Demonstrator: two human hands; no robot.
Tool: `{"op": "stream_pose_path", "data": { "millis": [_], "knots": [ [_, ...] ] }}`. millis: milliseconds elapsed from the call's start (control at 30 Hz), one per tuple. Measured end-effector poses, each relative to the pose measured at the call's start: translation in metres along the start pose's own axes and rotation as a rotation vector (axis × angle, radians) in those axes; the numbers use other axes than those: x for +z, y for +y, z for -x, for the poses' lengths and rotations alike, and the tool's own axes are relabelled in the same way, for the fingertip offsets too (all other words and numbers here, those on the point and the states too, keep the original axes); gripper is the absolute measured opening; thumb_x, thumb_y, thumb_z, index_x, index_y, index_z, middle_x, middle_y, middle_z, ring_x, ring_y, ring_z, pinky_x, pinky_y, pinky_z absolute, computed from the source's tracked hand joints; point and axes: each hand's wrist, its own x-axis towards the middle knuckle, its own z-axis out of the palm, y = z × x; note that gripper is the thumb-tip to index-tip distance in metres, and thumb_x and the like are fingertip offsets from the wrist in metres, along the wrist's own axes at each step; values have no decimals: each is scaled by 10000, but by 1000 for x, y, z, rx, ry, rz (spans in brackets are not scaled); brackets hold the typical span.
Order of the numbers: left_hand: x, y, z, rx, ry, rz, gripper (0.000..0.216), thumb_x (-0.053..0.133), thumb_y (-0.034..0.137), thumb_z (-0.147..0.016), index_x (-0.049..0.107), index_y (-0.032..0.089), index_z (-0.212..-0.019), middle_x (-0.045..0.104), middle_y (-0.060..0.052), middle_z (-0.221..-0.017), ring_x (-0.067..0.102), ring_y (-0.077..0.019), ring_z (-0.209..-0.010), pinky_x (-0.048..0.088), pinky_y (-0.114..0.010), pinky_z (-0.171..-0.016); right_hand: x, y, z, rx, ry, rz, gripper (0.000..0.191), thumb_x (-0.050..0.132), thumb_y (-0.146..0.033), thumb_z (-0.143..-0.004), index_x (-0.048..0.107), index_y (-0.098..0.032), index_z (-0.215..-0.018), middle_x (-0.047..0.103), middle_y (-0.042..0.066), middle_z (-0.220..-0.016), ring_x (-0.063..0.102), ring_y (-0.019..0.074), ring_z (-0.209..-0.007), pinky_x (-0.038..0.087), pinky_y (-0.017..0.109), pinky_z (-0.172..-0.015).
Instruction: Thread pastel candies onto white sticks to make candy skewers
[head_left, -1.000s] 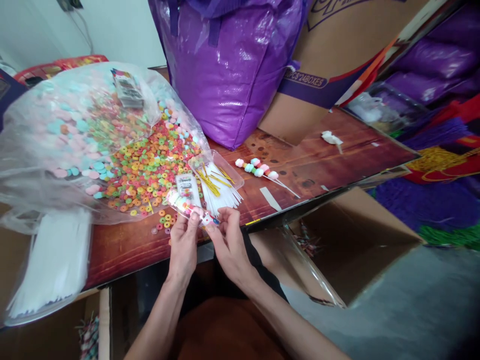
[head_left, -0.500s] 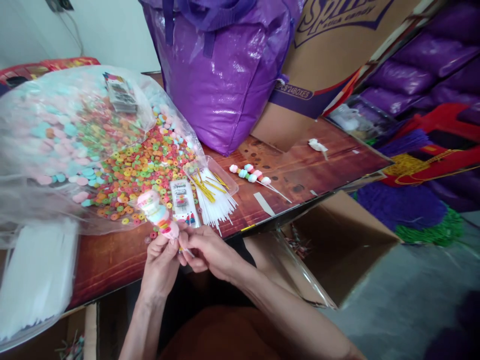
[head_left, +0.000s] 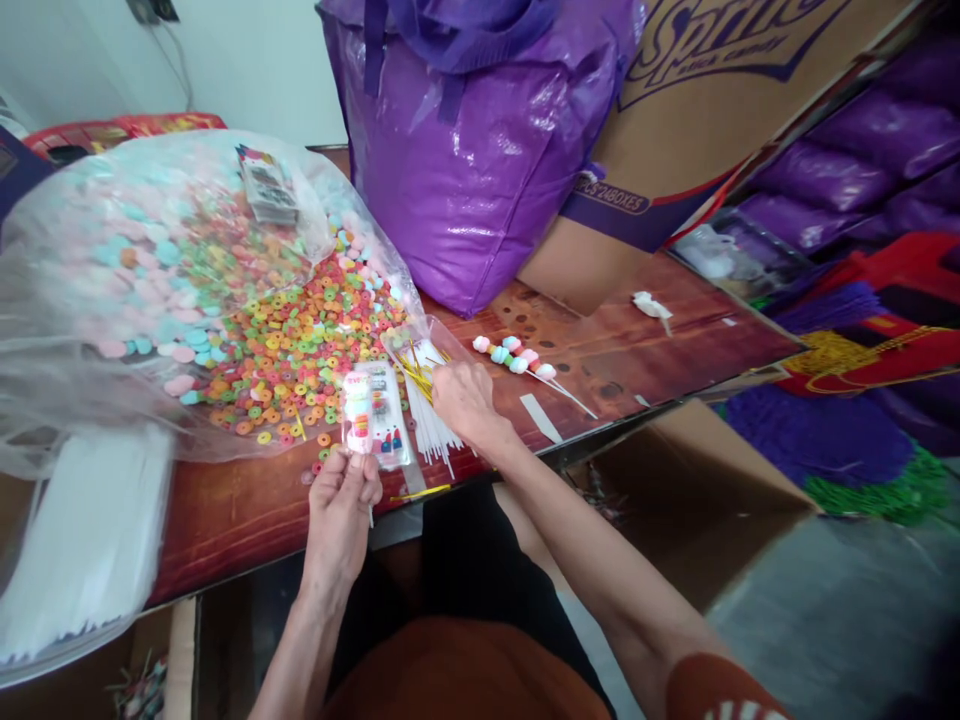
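Head view; landmark, the clear tray (head_left: 442,332) of white sticks (head_left: 430,430). Wrapped candy skewer (head_left: 358,408): stood left of the tray, its lower end pinched between thumb and fingers of my left hand (head_left: 343,498). Right hand (head_left: 463,398): lay over the tray beside gold twist ties (head_left: 416,377); its fingertips were hidden, so I could not tell their spread. Ring candies (head_left: 300,340): heaped left of the tray. Two more candy skewers (head_left: 517,352): lay right of it.

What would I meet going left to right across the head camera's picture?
White bundle, left hand holding a wrapped candy, right hand, candy sticks, crumpled white scrap, purple fringe.
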Motion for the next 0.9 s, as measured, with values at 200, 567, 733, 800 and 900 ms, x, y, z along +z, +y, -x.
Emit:
{"op": "stream_pose_path", "data": {
  "millis": [200, 567, 733, 800, 900],
  "knots": [
    [6, 6, -3, 3, -12, -34, 286, 823, 328, -740, 583, 177, -778, 574, 27, -700, 411, -35, -518, 331, -156, -488, -2, 5, -3, -25, 1, -20, 263, 457, -100, -905, 643, -64, -1087, 706, 217, -1086, 660, 309, -994, 472, 374, -821],
    [19, -7, -9, 44, 52, -113, 289, 763, 318, -769, 539, 202, -911, 580, 49, -658, 310, -20, -452, 214, -142, -428, 10, -13, 88, -244, 143, -1267, 123, 502, -262, -946, 557, -206, -851, 537, -38, -706, 491, 103, -587, 399, 210, -545],
    [23, -15, -3, 79, 20, -167, 258, 725, 295, -817, 483, 206, -830, 525, 68, -639, 325, -26, -471, 251, -142, -446, 37, -39, 106, -134, 269, -1300, 147, 528, -221, -939, 659, -193, -881, 584, -25, -672, 533, 114, -575, 438, 233, -578],
    [21, -17, -1, 92, -16, -184, 245, 722, 318, -833, 503, 211, -864, 508, 68, -653, 358, -35, -504, 290, -143, -472, 40, -40, 106, -145, 348, -1230, 177, 522, -220, -949, 678, -189, -870, 626, 4, -723, 573, 129, -631, 458, 245, -618],
    [18, -20, 1, 108, -73, -232, 232, 701, 360, -862, 524, 224, -922, 517, 57, -703, 401, -52, -549, 333, -155, -501, 38, -36, 105, -170, 453, -1105, 194, 511, -194, -947, 670, -182, -838, 668, 32, -779, 605, 144, -697, 467, 252, -660]
  ]
}}
